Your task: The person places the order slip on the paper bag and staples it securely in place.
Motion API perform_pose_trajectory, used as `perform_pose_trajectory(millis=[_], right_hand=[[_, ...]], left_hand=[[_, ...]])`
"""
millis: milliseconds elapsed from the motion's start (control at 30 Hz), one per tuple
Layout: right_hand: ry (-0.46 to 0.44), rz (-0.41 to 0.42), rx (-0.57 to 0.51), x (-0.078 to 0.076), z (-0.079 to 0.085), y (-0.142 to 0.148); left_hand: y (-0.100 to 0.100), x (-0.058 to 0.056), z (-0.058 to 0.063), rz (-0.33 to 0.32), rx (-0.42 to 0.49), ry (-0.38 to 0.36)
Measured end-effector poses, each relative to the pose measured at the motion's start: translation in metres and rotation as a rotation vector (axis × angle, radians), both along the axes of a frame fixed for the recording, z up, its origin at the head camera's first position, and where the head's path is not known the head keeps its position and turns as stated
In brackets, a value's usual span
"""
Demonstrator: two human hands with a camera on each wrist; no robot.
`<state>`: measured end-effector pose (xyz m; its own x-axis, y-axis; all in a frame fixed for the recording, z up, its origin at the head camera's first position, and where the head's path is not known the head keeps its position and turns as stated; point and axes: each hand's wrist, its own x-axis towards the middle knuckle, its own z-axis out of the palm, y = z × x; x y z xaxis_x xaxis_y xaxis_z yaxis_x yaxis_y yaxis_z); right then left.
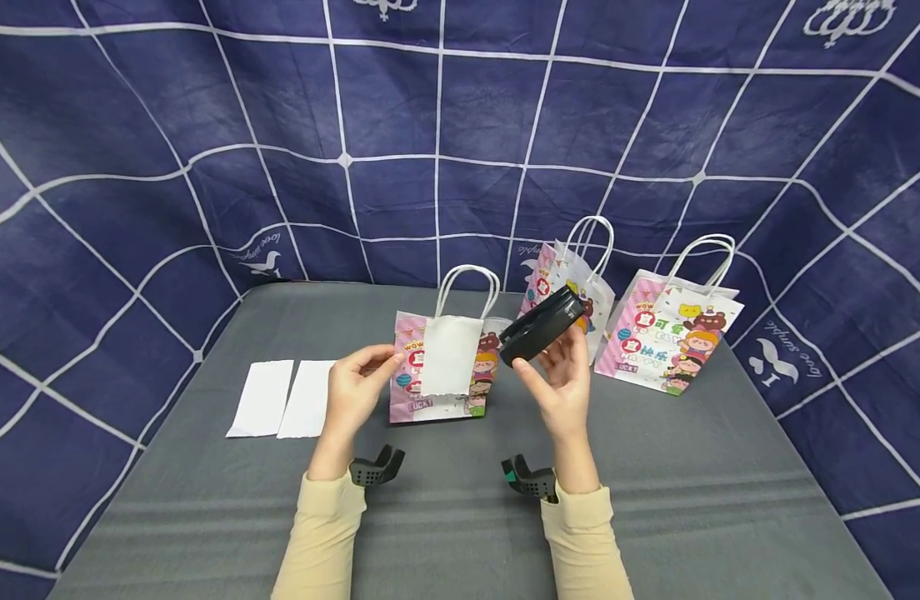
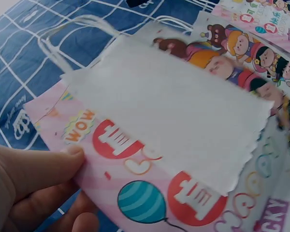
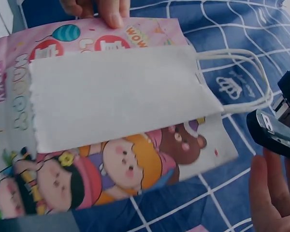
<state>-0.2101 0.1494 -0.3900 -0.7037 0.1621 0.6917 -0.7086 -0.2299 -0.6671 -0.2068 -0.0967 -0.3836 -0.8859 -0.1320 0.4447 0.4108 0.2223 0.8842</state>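
A small pink-and-white paper gift bag with cartoon figures and white handles stands on the table in front of me. A white paper slip with one ragged end lies over its front, below the handles. My left hand pinches the bag's left edge, thumb on the front and the other fingers behind. To the right of the bag, my right hand holds a black stapler, tilted and raised. In the right wrist view the stapler's end is apart from the slip, near the handles.
Two white paper slips lie side by side at the left of the grey table. Behind the stapler stands a matching gift bag, and another bag stands farther right. A blue gridded cloth hangs around the table.
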Motion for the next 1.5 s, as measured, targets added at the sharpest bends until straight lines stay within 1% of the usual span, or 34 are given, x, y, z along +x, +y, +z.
perform_pose_trajectory(millis=[133,267,367,500,600,700,800,967,1100,1233,1333,1500], right_hand=[[-0.016,0.050,-0.005,-0.003,-0.002,0.007],[-0.048,0.101,0.009,-0.002,-0.001,0.017],[-0.091,0.133,0.064,0.000,-0.002,0.026],[-0.160,0.142,0.166,0.004,-0.007,0.041],[-0.225,0.134,0.256,0.006,-0.015,0.055],[-0.291,0.124,0.368,0.009,-0.025,0.072],[-0.355,0.135,0.459,0.014,-0.037,0.088],[-0.464,0.192,0.546,0.024,-0.056,0.112],[-0.486,0.212,0.582,0.031,-0.067,0.127],[-0.474,0.230,0.593,0.036,-0.074,0.136],[-0.486,0.242,0.605,0.039,-0.079,0.142],[-0.531,0.254,0.633,0.044,-0.086,0.151]], left_hand=[[0.001,-0.005,-0.002,0.042,0.056,-0.008],[-0.001,-0.012,-0.002,0.077,0.084,-0.001],[-0.003,-0.017,-0.001,0.089,0.095,-0.001],[-0.009,-0.025,0.002,0.096,0.104,-0.012],[-0.014,-0.031,0.005,0.110,0.094,-0.021],[-0.019,-0.037,0.010,0.134,0.072,-0.031],[-0.023,-0.044,0.014,0.158,0.058,-0.049],[-0.031,-0.058,0.018,0.179,0.074,-0.075],[-0.040,-0.069,0.018,0.186,0.080,-0.082],[-0.051,-0.086,0.005,0.192,0.087,-0.090],[-0.060,-0.098,-0.006,0.204,0.086,-0.106],[-0.067,-0.107,-0.013,0.227,0.075,-0.138]])
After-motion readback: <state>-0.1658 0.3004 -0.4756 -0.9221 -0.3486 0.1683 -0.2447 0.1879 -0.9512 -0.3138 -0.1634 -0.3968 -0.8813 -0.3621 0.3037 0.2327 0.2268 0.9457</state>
